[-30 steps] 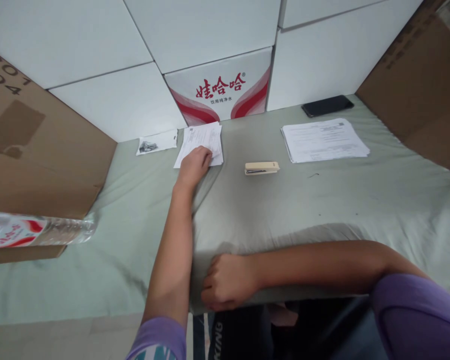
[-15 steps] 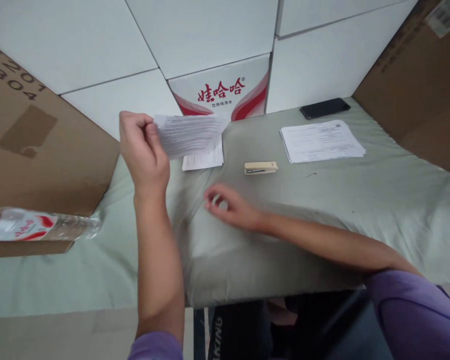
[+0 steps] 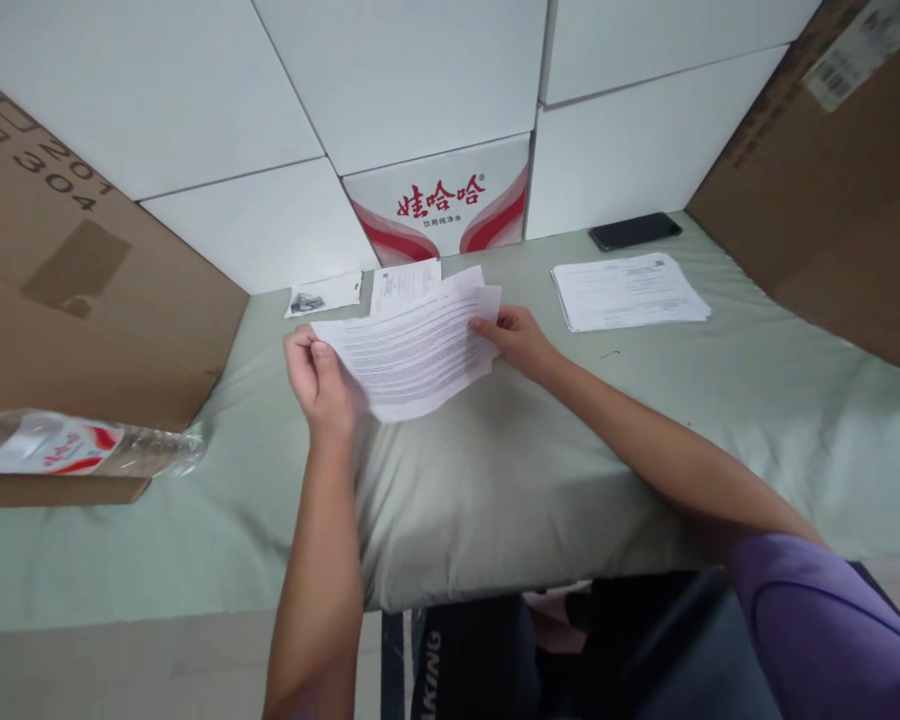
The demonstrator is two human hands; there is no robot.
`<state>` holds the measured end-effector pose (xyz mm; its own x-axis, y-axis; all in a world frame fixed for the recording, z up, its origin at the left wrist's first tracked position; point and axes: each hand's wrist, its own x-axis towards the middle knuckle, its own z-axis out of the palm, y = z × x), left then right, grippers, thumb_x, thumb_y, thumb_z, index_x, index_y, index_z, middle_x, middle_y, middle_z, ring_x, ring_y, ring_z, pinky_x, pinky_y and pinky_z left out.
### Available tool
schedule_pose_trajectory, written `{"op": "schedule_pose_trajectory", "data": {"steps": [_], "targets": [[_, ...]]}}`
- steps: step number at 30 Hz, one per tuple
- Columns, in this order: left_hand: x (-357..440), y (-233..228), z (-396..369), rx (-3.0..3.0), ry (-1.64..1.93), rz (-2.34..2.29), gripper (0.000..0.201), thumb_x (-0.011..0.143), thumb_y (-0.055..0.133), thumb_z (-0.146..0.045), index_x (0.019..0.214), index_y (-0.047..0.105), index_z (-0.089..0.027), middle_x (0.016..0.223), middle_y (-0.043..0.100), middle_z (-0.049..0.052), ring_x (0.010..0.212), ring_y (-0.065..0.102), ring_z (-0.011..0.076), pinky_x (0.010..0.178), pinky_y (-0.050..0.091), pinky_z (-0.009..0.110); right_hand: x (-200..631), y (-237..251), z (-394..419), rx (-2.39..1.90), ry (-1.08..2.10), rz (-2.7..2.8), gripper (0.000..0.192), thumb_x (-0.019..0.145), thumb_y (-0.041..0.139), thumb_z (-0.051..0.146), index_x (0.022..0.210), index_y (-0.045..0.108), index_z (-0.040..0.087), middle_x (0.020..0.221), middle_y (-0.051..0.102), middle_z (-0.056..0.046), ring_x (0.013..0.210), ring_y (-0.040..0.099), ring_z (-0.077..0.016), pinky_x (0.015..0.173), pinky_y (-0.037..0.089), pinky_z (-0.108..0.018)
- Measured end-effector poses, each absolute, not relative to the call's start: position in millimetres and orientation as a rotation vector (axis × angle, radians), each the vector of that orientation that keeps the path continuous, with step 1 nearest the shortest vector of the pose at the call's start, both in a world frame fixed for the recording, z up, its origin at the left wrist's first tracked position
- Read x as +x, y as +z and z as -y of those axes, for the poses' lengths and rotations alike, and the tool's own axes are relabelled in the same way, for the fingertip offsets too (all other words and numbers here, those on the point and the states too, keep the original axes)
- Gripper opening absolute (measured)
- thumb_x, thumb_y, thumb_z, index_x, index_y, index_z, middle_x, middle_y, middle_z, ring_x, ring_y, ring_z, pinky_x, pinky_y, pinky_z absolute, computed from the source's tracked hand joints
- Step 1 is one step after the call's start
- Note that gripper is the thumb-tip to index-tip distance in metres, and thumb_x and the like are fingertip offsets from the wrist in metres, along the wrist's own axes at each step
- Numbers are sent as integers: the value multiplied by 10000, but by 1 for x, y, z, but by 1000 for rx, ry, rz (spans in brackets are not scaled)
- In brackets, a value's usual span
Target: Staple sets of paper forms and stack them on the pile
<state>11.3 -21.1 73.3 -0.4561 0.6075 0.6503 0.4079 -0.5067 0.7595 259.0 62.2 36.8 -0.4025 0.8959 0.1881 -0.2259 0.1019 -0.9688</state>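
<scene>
Pale green cloth covers the table [image 3: 645, 430] from edge to edge, sagging a little over the near side at the bottom of the frame. White cartons [image 3: 390, 90] are stacked behind it across the top of the frame, one of them printed with red characters and red swirls [image 3: 441, 205] at upper centre. Brown cardboard boxes stand at both sides, one at the far left [image 3: 60, 290] and one at the upper right [image 3: 832, 200].

A clear plastic water bottle [image 3: 67, 445] lies on its side at the left edge. A neat stack of printed sheets [image 3: 626, 292] rests on the cloth right of centre, with a dark phone [image 3: 634, 231] just beyond it against the cartons.

At the middle of the frame the person holds a few printed pages [image 3: 416, 350], fanned and tilted, lifted just above the cloth. The left hand [image 3: 319, 375] is closed on the pages' left edge, thumb on top. The right hand [image 3: 516, 335] pinches their right edge, fingers curled beneath. Purple sleeve [image 3: 825, 630] shows at the lower right.

Behind the held pages another sheet [image 3: 401, 283] lies flat on the cloth, and just left of it sits a small slip with a dark print [image 3: 322, 296].
</scene>
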Motion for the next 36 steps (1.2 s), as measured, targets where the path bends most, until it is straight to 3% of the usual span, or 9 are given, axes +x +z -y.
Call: {"op": "schedule_pose_trajectory", "data": {"steps": [4, 11, 18, 23, 28, 32, 36], "targets": [[6, 58, 19, 1658, 2112, -1452, 426, 903, 601, -633, 816, 488, -232, 801, 503, -12, 777, 519, 156, 770, 466, 293, 259, 39, -62, -764, 1367, 1377, 442, 747, 793, 595, 887, 752, 178, 839, 725, -46, 867, 689, -214, 791, 572, -341], [0, 50, 17, 1603, 2086, -1748, 405, 896, 632, -596, 999, 627, -204, 899, 619, 14, 855, 618, 157, 803, 499, 285, 257, 33, -57, -785, 1260, 1461, 483, 807, 717, 632, 925, 739, 165, 852, 711, -56, 850, 671, -210, 759, 557, -329], [1, 50, 15, 1556, 2086, -1729, 296, 890, 670, -497, 836, 639, -208, 822, 656, 20, 809, 643, 162, 752, 514, 296, 255, 26, -54, -820, 1236, 1423, 462, 800, 723, 620, 908, 740, 171, 843, 712, -47, 801, 661, -194, 711, 546, -311], [-1, 45, 14, 1527, 2100, -1640, 388, 853, 700, -577, 842, 533, -227, 901, 677, 34, 902, 686, 177, 794, 543, 320, 255, 20, -54, -737, 1261, 1395, 445, 802, 745, 596, 975, 750, 186, 922, 739, -57, 924, 694, -217, 844, 566, -345], [-9, 31, 13, 1416, 1839, -1508, 597, 787, 734, -668, 1194, 574, -262, 1041, 736, 76, 982, 728, 218, 850, 571, 344, 255, 17, -52, -705, 1268, 1332, 501, 769, 770, 608, 1047, 731, 192, 1004, 758, -74, 967, 705, -230, 932, 559, -392], [-9, 14, 5, 1303, 1669, -1455, 634, 734, 729, -739, 1060, 690, -197, 1045, 764, 115, 1034, 729, 254, 888, 582, 351, 255, 13, -53, -734, 1318, 1334, 540, 725, 802, 603, 1057, 728, 184, 1012, 762, -89, 975, 710, -244, 937, 562, -417], [1, 5, 1, 1183, 1789, -1385, 582, 755, 746, -692, 1032, 726, -181, 1063, 775, 99, 1036, 727, 227, 928, 566, 326, 256, 12, -52, -766, 1353, 1403, 509, 733, 789, 605, 990, 752, 166, 947, 762, -83, 934, 711, -246, 894, 574, -411]]}}
